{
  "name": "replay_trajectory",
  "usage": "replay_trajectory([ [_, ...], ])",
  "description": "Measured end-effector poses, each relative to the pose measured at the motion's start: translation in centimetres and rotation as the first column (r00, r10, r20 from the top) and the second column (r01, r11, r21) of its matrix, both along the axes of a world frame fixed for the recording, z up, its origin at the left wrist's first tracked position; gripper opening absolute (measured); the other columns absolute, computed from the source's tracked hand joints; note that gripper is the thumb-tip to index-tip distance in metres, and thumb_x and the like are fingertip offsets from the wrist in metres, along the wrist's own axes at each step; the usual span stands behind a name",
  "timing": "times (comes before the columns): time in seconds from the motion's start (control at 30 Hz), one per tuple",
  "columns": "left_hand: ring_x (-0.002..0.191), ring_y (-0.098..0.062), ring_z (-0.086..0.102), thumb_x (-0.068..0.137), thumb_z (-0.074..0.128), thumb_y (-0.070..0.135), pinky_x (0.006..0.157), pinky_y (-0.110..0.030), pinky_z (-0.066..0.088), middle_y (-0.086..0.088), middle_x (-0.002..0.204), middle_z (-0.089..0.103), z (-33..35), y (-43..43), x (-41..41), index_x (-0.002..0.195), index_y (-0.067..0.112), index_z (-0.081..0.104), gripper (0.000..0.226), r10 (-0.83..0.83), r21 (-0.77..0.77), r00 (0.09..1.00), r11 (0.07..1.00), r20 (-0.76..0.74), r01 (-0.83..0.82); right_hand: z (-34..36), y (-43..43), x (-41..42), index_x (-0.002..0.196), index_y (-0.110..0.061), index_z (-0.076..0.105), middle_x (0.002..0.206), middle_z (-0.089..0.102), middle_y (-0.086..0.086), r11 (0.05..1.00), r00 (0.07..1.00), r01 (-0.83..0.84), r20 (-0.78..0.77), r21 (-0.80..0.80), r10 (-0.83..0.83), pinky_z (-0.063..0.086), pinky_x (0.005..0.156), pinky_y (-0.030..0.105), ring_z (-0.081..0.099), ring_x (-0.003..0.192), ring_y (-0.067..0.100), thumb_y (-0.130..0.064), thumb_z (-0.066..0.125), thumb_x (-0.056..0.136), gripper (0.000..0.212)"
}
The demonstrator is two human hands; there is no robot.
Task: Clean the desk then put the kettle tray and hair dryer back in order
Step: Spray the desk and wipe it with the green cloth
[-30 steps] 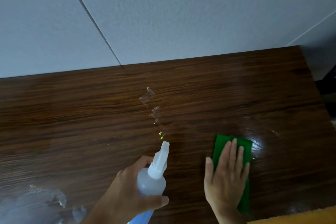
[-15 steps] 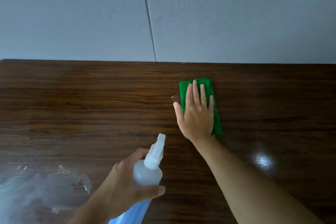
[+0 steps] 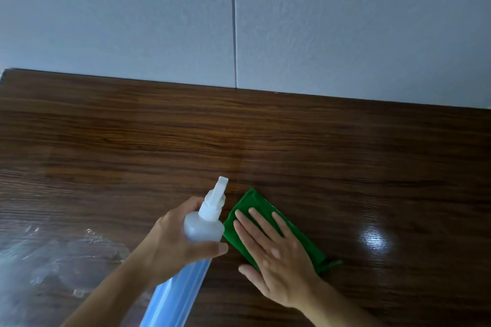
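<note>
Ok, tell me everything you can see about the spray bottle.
The spray bottle is plastic, with a white spray head on a ribbed collar, a cloudy translucent shoulder and a blue, pale-striped lower body. It is held off the desk, tilted with the nozzle aimed away toward the wall. Its base runs out of frame. The left hand grips its upper body, thumb across the front. It appears just left of the green cloth.

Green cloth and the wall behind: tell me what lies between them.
Head view: only bare wooden desk separates the green cloth from the wall; nothing stands there.
</note>
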State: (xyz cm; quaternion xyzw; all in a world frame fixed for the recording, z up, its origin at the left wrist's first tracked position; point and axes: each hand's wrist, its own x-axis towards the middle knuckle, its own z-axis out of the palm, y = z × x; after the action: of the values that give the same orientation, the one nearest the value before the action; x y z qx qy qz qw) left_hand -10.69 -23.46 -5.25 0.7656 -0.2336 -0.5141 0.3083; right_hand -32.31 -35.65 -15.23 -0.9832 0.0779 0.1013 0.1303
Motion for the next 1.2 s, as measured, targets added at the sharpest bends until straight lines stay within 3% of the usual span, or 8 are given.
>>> replay_trajectory([
  [0.1, 0.084, -0.026, 0.064, 0.047, 0.085, 0.059, 0.073, -0.043, 0.055, -0.007, 0.096, 0.067, -0.3, -0.1, -0.2, 0.104, 0.037, 0.062, 0.065, -0.005, 0.026, 1.000, 1.000, -0.003, 0.005, -0.1, -3.2, 0.7, 0.160, -0.021, 0.024, 0.169, 0.014, -0.004, 0.997, 0.997, 0.071, 0.004, -0.013, -0.071, 0.022, 0.121, 0.054, 0.009, 0.157, 0.018, -0.061, 0.032, 0.102, 0.072],
  [0.27, 0.087, -0.022, 0.065, 0.045, 0.085, 0.060, 0.073, -0.040, 0.058, 0.004, 0.099, 0.066, -0.6, 0.3, -0.5, 0.110, 0.036, 0.061, 0.073, -0.021, 0.055, 1.000, 0.998, -0.018, 0.022, -0.1, -12.6, 2.5, 0.162, -0.019, 0.015, 0.169, 0.011, -0.003, 0.881, 0.888, 0.453, -0.014, -0.139, -0.459, 0.016, 0.124, 0.055, 0.009, 0.157, 0.021, -0.060, 0.012, 0.104, 0.070],
  [0.37, 0.087, -0.022, 0.065, 0.047, 0.085, 0.060, 0.074, -0.039, 0.057, 0.004, 0.099, 0.066, -0.5, 0.6, -0.7, 0.108, 0.041, 0.061, 0.068, -0.014, 0.052, 1.000, 0.999, -0.018, 0.015, -0.3, -14.6, 3.2, 0.162, -0.019, 0.010, 0.170, 0.009, 0.000, 0.836, 0.843, 0.528, -0.025, -0.148, -0.537, 0.016, 0.125, 0.055, 0.007, 0.157, 0.023, -0.061, 0.006, 0.103, 0.073],
  [0.57, 0.086, -0.025, 0.066, 0.048, 0.085, 0.059, 0.075, -0.040, 0.058, -0.002, 0.098, 0.068, 0.0, 1.2, -0.8, 0.106, 0.051, 0.059, 0.065, -0.007, 0.040, 0.999, 0.999, -0.047, 0.009, -0.1, -9.7, 1.9, 0.162, -0.016, 0.014, 0.170, 0.010, 0.000, 0.919, 0.922, 0.387, 0.000, -0.071, -0.388, 0.019, 0.124, 0.054, 0.006, 0.157, 0.022, -0.057, 0.019, 0.104, 0.071],
  [0.77, 0.087, -0.022, 0.066, 0.046, 0.083, 0.062, 0.073, -0.033, 0.056, -0.002, 0.097, 0.068, 0.2, 1.7, -0.5, 0.104, 0.049, 0.059, 0.065, -0.041, 0.070, 0.999, 0.997, -0.028, 0.043, 0.5, 1.3, -0.9, 0.161, -0.019, 0.022, 0.170, 0.009, -0.004, 0.988, 0.994, 0.113, -0.015, 0.109, -0.112, 0.019, 0.123, 0.052, 0.005, 0.157, 0.019, -0.059, 0.035, 0.101, 0.073],
  [0.97, 0.084, -0.020, 0.066, 0.045, 0.088, 0.060, 0.072, -0.034, 0.055, 0.001, 0.095, 0.070, -0.1, 1.7, -0.2, 0.105, 0.053, 0.058, 0.068, -0.103, 0.110, 0.995, 0.989, 0.003, 0.102, 0.2, 4.9, -2.3, 0.161, -0.022, 0.022, 0.170, 0.011, -0.004, 0.999, 0.999, -0.036, -0.023, 0.040, 0.037, 0.014, 0.123, 0.047, 0.007, 0.157, 0.019, -0.058, 0.043, 0.098, 0.075],
  [1.1, 0.084, -0.021, 0.064, 0.060, 0.093, 0.035, 0.069, -0.026, 0.053, -0.003, 0.095, 0.066, 0.2, 1.4, -0.5, 0.105, 0.042, 0.056, 0.058, -0.154, 0.146, 0.988, 0.977, -0.014, 0.155, 0.2, 4.0, -2.2, 0.160, -0.023, 0.026, 0.170, 0.013, -0.005, 0.982, 0.982, 0.188, -0.004, 0.023, -0.188, 0.017, 0.122, 0.051, 0.010, 0.157, 0.017, -0.055, 0.036, 0.102, 0.066],
  [1.2, 0.089, -0.020, 0.063, 0.063, 0.092, 0.033, 0.068, -0.017, 0.049, 0.000, 0.100, 0.064, 0.8, 1.4, -0.5, 0.111, 0.039, 0.054, 0.061, -0.216, 0.169, 0.975, 0.961, -0.043, 0.220, 0.1, 1.8, -3.0, 0.160, -0.020, 0.025, 0.169, 0.015, -0.004, 0.866, 0.866, 0.499, 0.017, 0.013, -0.500, 0.018, 0.123, 0.054, 0.013, 0.156, 0.017, -0.051, 0.022, 0.106, 0.062],
])
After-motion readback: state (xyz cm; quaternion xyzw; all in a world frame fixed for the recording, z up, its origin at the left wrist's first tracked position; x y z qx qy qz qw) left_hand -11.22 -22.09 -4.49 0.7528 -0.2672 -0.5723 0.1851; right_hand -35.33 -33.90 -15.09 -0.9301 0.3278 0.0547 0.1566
